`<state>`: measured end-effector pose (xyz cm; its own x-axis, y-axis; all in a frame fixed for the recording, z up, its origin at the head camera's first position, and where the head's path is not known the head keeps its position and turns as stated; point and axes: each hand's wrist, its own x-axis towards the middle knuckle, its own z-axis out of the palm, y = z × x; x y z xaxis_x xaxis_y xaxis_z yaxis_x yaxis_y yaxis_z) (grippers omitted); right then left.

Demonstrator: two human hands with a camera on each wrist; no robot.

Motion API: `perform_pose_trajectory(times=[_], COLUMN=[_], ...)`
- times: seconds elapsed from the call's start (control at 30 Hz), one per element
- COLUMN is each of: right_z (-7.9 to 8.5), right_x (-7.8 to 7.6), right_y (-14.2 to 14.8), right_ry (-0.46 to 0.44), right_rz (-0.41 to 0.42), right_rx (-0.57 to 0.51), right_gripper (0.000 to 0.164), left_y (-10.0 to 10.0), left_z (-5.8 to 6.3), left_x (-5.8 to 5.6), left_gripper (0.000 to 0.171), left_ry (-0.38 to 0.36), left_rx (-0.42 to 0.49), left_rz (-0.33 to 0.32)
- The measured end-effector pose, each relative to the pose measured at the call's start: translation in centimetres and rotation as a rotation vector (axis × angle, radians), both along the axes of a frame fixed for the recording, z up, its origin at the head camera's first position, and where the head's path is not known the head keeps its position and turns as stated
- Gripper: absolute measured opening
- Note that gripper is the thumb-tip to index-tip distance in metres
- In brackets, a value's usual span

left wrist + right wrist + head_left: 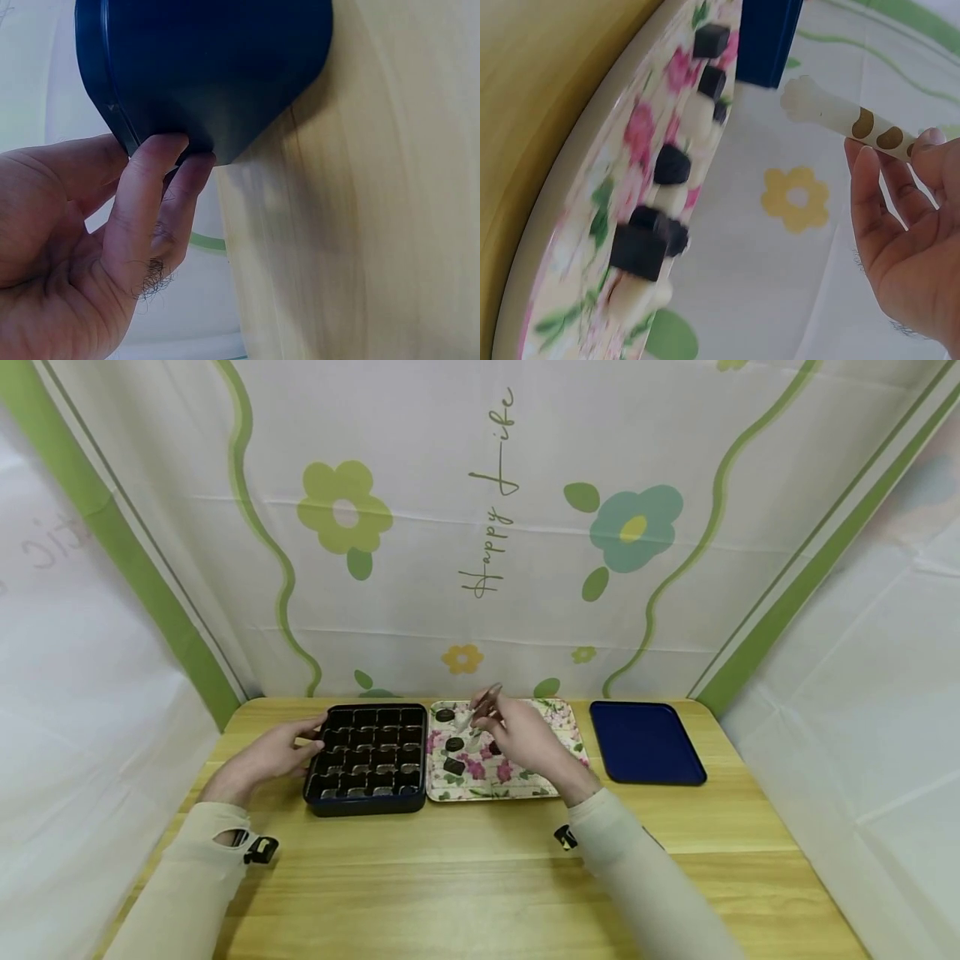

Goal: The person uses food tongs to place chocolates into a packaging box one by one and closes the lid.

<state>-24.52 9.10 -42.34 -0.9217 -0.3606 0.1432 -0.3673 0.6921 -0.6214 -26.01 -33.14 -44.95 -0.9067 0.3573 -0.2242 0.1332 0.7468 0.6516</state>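
Observation:
My left hand (281, 750) grips the left side of a dark blue tin (365, 806), its fingertips on the wall by a corner in the left wrist view. Inside the tin sits a dark tray divided into small compartments. My right hand (521, 739) pinches pale cat-paw tongs (840, 114) with brown spots above a floral tray (517, 787). The paw end stands clear of the sweets in the right wrist view. Dark chocolates, among them a square one (453, 766) and a round one (454, 744), lie on the tray among cream pieces (634, 298).
A flat blue lid (648, 743) lies to the right of the floral tray. All of these stand at the back of a wooden table (450, 877), against a white cloth (420, 435) printed with flowers. Similar cloth hangs at both sides.

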Motion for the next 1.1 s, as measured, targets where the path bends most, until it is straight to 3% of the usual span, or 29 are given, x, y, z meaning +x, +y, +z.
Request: perform_pose_trajectory(times=[0.13,0.3,0.67,1.1], right_z=[-0.4,-1.0,-3.4,-3.0], right_x=[-0.5,-0.9,-1.5,-1.3], right_y=[1.4,2.6,3.1,2.7], right_ry=[0.018,0.001,-0.046,0.075], right_rz=[-0.048,-0.095,-0.127,-0.158], right_rx=[0.058,0.131,0.224,0.275], right_gripper=[0.029,0.024,0.022,0.023], left_y=[-0.1,-0.1,-0.1,0.1], left_z=[-0.1,-0.2,-0.1,0.1], left_x=[-0.1,-0.2,-0.1,0.2], left_gripper=[0.066,0.065,0.065,0.065], left_ry=[-0.007,-0.001,0.013,0.009], left_rx=[-0.004,-0.019,-0.026,-0.016], left_rz=[-0.001,-0.005,-0.008,-0.007])
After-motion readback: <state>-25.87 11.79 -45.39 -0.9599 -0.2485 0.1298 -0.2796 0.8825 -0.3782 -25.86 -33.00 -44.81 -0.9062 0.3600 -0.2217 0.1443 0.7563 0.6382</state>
